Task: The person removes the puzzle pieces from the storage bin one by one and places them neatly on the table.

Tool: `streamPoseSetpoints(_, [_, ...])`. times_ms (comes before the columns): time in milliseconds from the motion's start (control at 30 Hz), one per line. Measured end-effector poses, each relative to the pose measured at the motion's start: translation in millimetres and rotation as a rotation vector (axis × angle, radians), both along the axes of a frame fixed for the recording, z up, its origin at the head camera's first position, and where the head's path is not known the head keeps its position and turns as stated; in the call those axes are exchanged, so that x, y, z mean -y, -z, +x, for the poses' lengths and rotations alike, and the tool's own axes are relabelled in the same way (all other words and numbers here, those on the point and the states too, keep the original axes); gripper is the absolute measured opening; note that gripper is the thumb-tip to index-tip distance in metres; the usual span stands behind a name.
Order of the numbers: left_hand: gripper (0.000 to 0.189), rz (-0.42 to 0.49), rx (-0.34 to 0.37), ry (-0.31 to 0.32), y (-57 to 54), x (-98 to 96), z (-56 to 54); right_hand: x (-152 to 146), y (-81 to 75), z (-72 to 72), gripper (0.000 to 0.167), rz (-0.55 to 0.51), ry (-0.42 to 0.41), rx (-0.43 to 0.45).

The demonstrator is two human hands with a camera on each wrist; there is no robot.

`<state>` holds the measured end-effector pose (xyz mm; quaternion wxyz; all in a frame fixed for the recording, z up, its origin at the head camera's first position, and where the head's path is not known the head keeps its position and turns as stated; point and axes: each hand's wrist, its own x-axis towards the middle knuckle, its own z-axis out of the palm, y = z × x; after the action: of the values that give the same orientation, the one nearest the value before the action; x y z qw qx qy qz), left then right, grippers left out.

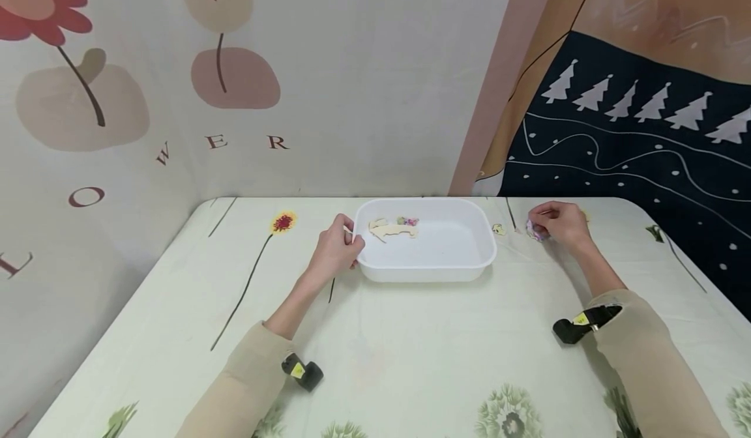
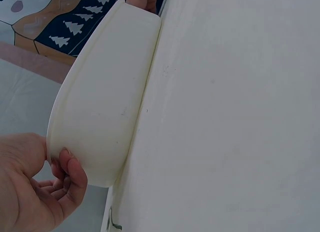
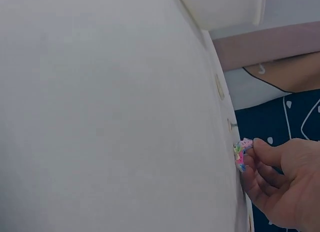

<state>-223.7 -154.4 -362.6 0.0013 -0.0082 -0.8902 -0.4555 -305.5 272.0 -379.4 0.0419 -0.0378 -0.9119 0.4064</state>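
Note:
A white plastic tub [image 1: 431, 274] stands on the table at its far side. My left hand [image 1: 336, 250] grips the tub's left rim; in the left wrist view, the thumb and curled fingers hold its end wall. Inside lie thin cream flat pieces [image 1: 400, 230] and a small multicoloured piece [image 1: 407, 221]. To the right of the tub, my right hand [image 1: 562, 223] pinches a small multicoloured piece [image 3: 242, 154], with pink, blue and green on it, between thumb and fingers, close over the tabletop. Part of that piece is hidden by the fingers.
A small pale yellow piece [image 1: 499, 229] lies between the tub and my right hand. The table wears a pale cloth [image 1: 422, 340] printed with flowers. Behind it hang a flower-print curtain [image 1: 364, 99] and a dark cloth with white trees [image 1: 633, 145]. Both sleeves carry black wrist mounts.

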Motion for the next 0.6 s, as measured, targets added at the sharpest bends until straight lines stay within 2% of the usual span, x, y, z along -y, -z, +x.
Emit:
streamPoseSetpoints(233, [0.028,0.0,-0.003,0.005,0.1,-0.3,-0.6,-4.1,7.8,-7.4,0.021,0.046,0.011,0.002])
streamPoseSetpoints(600, [0.028,-0.011,-0.004,0.003,1.2,0.0,-1.1,-0.9,9.8,-7.2,0.026,0.097,0.033,0.024])
